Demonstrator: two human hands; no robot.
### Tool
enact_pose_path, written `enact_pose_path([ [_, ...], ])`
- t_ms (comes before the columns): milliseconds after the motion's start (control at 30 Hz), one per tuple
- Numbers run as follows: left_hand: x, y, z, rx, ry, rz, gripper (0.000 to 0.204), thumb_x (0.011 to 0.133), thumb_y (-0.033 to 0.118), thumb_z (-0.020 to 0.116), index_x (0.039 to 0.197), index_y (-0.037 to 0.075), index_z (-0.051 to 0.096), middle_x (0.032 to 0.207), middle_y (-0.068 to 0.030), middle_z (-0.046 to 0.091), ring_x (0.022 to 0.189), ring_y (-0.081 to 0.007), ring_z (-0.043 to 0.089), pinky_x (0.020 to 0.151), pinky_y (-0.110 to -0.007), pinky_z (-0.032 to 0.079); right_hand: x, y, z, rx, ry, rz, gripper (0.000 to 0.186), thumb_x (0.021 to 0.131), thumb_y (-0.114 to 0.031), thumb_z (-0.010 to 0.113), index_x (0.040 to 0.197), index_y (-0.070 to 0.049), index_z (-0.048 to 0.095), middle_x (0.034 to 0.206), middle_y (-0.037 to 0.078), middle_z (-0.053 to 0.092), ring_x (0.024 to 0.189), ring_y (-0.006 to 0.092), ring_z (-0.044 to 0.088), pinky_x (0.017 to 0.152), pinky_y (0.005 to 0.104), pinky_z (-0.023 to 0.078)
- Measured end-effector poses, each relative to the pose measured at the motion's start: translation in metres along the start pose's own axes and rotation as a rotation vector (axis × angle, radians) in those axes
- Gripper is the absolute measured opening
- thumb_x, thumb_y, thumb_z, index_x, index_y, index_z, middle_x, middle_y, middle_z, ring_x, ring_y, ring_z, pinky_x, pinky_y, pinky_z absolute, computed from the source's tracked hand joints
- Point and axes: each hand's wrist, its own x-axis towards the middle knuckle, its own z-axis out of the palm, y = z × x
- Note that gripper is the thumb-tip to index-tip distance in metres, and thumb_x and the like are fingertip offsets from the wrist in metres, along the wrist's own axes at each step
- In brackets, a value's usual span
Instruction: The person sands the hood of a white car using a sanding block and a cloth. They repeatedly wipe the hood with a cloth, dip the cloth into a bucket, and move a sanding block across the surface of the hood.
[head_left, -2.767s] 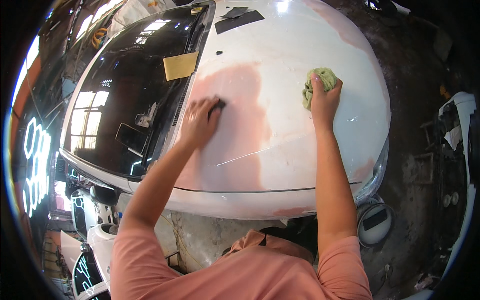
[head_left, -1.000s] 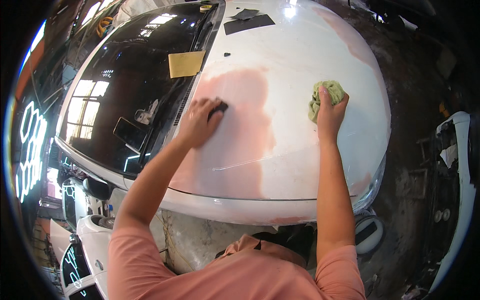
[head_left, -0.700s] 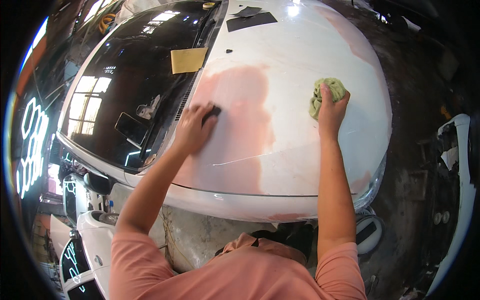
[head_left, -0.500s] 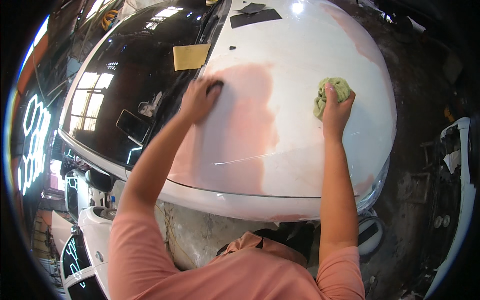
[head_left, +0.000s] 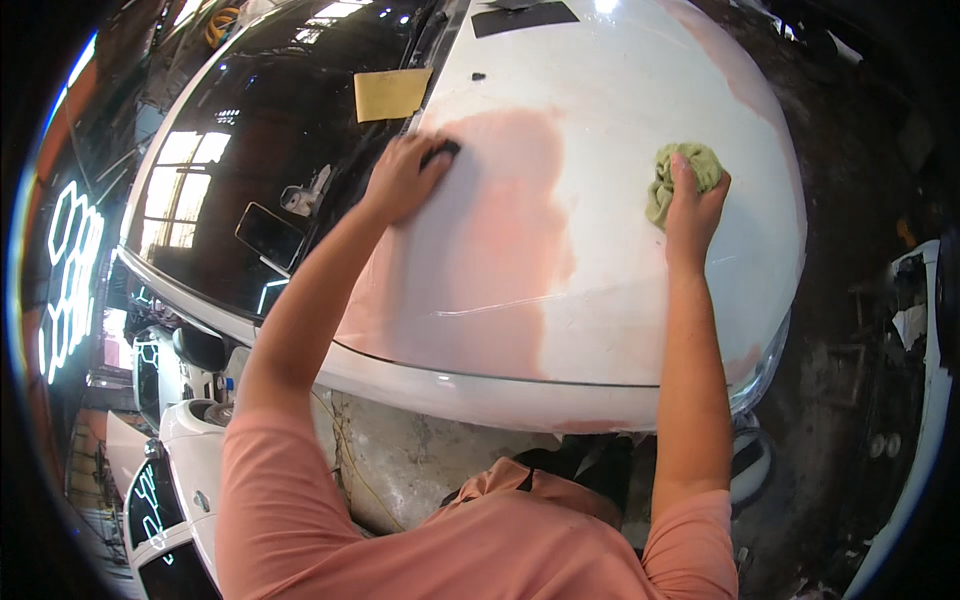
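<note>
My left hand (head_left: 408, 178) is closed on a small black block (head_left: 446, 150) at the upper left edge of a pinkish patch (head_left: 500, 230) on a white car hood (head_left: 620, 300). Farther right on the hood, my right hand (head_left: 692, 215) grips a crumpled pale green cloth (head_left: 705, 160). A yellow sheet (head_left: 392, 94) lies beyond my left hand, near the windscreen's edge. A dark flat sheet (head_left: 525, 20) and a small black piece (head_left: 478, 77) rest higher up on the hood.
The dark, reflective windscreen (head_left: 210, 180) fills the left. Other white cars (head_left: 185, 470) stand at lower left, beside hexagonal lights (head_left: 70, 280). A round container (head_left: 748, 470) sits on the floor at lower right. A long white panel (head_left: 925, 300) stands along the right edge.
My left hand with the block has moved up the pink patch, away from me. My right hand still holds the cloth. The whole view has shifted slightly, the hood appearing farther right.
</note>
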Motion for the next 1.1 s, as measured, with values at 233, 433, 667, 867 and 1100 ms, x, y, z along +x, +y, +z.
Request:
enact_pose_path([
  [233, -0.089, 0.036, -0.011, -0.072, -0.021, 0.144, 0.043, 0.098, 0.031, 0.074, 0.137, 0.012, 0.071, 0.131, -0.0163, 0.069, 0.119, -0.0400, 0.064, 0.107, -0.050, 0.049, 0.017, 0.003, -0.017, -0.032, 0.071, 0.010, 0.057, 0.098, -0.035, 0.075, 0.133, 0.003, 0.051, 0.122, 0.016, 0.065, 0.109, 0.0242, 0.066, 0.095, 0.0369, 0.055],
  [433, -0.028, 0.016, -0.005, 0.031, 0.058, -0.052, 0.041, 0.101, 0.035, 0.068, 0.134, 0.011, 0.071, 0.132, -0.0171, 0.069, 0.124, -0.0380, 0.062, 0.108, -0.047, 0.050, 0.004, 0.006, -0.006, 0.045, 0.015, 0.011, 0.055, 0.099, -0.033, 0.075, 0.134, 0.002, 0.051, 0.122, 0.015, 0.065, 0.109, 0.0237, 0.065, 0.095, 0.0363, 0.054],
  [667, -0.043, 0.008, 0.020, 0.129, 0.132, -0.068, 0.043, 0.101, 0.039, 0.068, 0.136, 0.014, 0.071, 0.132, -0.0125, 0.069, 0.127, -0.0367, 0.060, 0.107, -0.047, 0.051, 0.012, 0.006, -0.009, 0.011, 0.042, 0.013, 0.058, 0.098, -0.036, 0.075, 0.135, 0.003, 0.050, 0.120, 0.015, 0.066, 0.108, 0.0238, 0.066, 0.094, 0.0368, 0.054],
  [867, -0.023, 0.001, 0.012, 0.151, 0.150, 0.042, 0.041, 0.102, 0.036, 0.066, 0.134, 0.011, 0.069, 0.131, -0.0134, 0.069, 0.123, -0.0380, 0.062, 0.106, -0.047, 0.051, 0.007, 0.001, -0.004, 0.024, 0.019, 0.023, 0.058, 0.098, -0.035, 0.074, 0.135, 0.003, 0.050, 0.122, 0.015, 0.065, 0.109, 0.0236, 0.065, 0.095, 0.0373, 0.054],
  [1100, 0.032, 0.045, 0.021, -0.095, -0.006, 0.068, 0.034, 0.101, 0.027, 0.066, 0.129, 0.008, 0.072, 0.124, -0.0159, 0.070, 0.119, -0.0382, 0.061, 0.107, -0.048, 0.049, 0.007, 0.009, -0.003, 0.028, 0.084, -0.061, 0.063, 0.098, -0.031, 0.074, 0.147, 0.000, 0.047, 0.132, 0.017, 0.064, 0.119, 0.0267, 0.063, 0.104, 0.0385, 0.051],
])
